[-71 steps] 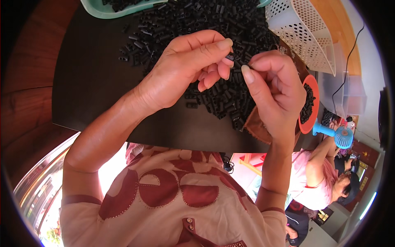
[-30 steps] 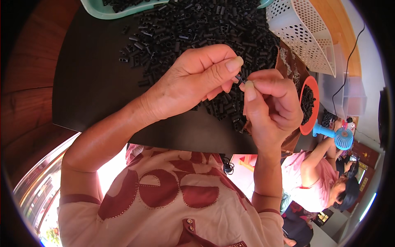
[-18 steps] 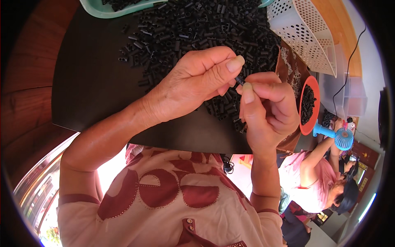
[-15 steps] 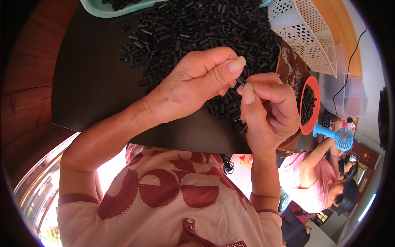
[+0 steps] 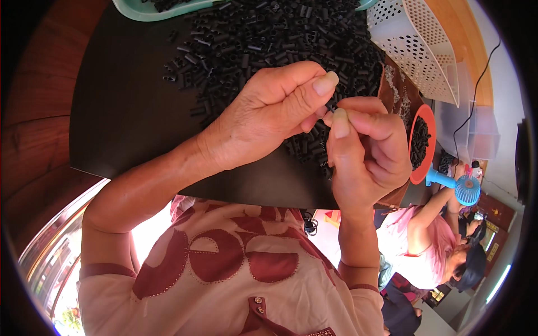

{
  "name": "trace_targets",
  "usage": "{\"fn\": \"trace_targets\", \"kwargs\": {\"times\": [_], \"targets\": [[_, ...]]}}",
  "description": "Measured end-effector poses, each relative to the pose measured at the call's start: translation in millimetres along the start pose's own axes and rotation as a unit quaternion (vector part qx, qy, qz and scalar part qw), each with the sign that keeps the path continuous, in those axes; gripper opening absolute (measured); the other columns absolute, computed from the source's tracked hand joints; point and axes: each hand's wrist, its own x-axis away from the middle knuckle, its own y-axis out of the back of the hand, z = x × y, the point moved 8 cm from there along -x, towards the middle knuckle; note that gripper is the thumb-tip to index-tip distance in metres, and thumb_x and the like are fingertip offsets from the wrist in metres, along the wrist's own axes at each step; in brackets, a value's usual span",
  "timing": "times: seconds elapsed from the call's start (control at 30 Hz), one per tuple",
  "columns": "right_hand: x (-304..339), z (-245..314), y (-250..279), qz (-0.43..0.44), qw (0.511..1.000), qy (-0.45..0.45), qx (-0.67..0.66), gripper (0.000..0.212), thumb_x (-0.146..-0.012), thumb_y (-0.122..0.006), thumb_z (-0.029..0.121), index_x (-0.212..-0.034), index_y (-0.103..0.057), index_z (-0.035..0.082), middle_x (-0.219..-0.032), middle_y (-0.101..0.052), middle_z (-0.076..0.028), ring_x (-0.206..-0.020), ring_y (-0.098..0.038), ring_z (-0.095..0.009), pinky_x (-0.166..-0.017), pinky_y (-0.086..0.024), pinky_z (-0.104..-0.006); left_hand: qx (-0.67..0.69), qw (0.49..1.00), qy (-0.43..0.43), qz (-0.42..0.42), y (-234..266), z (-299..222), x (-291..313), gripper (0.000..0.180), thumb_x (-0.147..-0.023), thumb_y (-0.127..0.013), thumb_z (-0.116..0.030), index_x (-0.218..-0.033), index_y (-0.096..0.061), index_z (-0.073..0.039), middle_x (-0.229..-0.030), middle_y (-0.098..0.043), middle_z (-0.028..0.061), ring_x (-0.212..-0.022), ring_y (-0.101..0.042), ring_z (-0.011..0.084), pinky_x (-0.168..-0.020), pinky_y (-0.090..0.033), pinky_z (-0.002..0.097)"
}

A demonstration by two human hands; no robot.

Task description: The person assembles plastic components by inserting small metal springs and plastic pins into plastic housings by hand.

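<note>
My left hand (image 5: pixel 269 109) is closed in a pinch, thumb over the fingers, above a heap of short black plastic tubes (image 5: pixel 269 42). Thumb and forefinger of my right hand (image 5: pixel 370 148) pinch right beside it, with the other fingers curled in. Between the two thumbs a small dark piece (image 5: pixel 332 105) shows, mostly covered by my fingertips; it looks like one of the tubes. What my right fingertips pinch at its end is too small to make out. More black tubes (image 5: pixel 305 147) lie under and between my hands on the dark table (image 5: pixel 129 112).
An orange-red bowl (image 5: pixel 430 120) holds small black pieces at the right. Beside it lies a brown cloth (image 5: pixel 386 92) with tiny silvery bits. A white perforated basket (image 5: pixel 412 53), a green tray (image 5: pixel 134 14) and a blue handheld fan (image 5: pixel 467 189) stand around. Another person (image 5: pixel 428 241) sits at right.
My fingertips have drawn slightly closer together, so less of the dark piece shows between them. Both hands otherwise stay in nearly the same place.
</note>
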Motion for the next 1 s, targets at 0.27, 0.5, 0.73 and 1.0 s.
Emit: {"fn": "trace_targets", "kwargs": {"times": [0.27, 0.5, 0.73, 1.0], "targets": [[0, 1, -2, 0.023, 1.000, 0.003, 0.010, 0.016, -0.080, -0.061, -0.014, -0.088, -0.055, -0.001, -0.084, -0.061, -0.008, -0.059, -0.044, 0.000, -0.046, -0.034, -0.0152, -0.046, 0.997, -0.067, 0.005, 1, -4, 0, 0.032, -0.099, -0.046, -0.033, -0.088, -0.055, -0.004, -0.065, -0.047, -0.0027, -0.054, -0.037, 0.0025, -0.047, -0.031, 0.0172], [9, -5, 5, 0.036, 0.998, 0.024, 0.045, 0.015, -0.083, -0.064, -0.007, -0.092, -0.055, -0.001, -0.085, -0.061, -0.010, -0.060, -0.048, -0.005, -0.050, -0.038, -0.0178, 0.013, 0.999, -0.012, 0.033, -3, 0, -3, 0.032, -0.099, -0.047, -0.032, -0.081, -0.052, -0.006, -0.065, -0.048, -0.0022, -0.052, -0.037, 0.0027, -0.045, -0.030, 0.0178], [12, 3, 7, 0.056, 0.988, 0.077, 0.121, 0.020, -0.080, -0.067, -0.004, -0.095, -0.055, 0.001, -0.083, -0.061, -0.012, -0.059, -0.052, -0.012, -0.050, -0.041, -0.0221, 0.043, 0.998, 0.024, 0.042, -5, 3, -1, 0.033, -0.098, -0.050, -0.034, -0.080, -0.053, -0.006, -0.065, -0.050, -0.0014, -0.052, -0.039, 0.0033, -0.045, -0.031, 0.0183], [11, 12, 2, 0.072, 0.962, 0.126, 0.231, 0.023, -0.075, -0.071, -0.002, -0.092, -0.056, 0.003, -0.078, -0.061, -0.009, -0.052, -0.052, -0.015, -0.045, -0.041, -0.0245, 0.015, 1.000, 0.000, 0.025, -2, 3, -3, 0.031, -0.097, -0.051, -0.032, -0.082, -0.055, -0.005, -0.065, -0.050, -0.0014, -0.053, -0.039, 0.0036, -0.046, -0.032, 0.0186]]}}
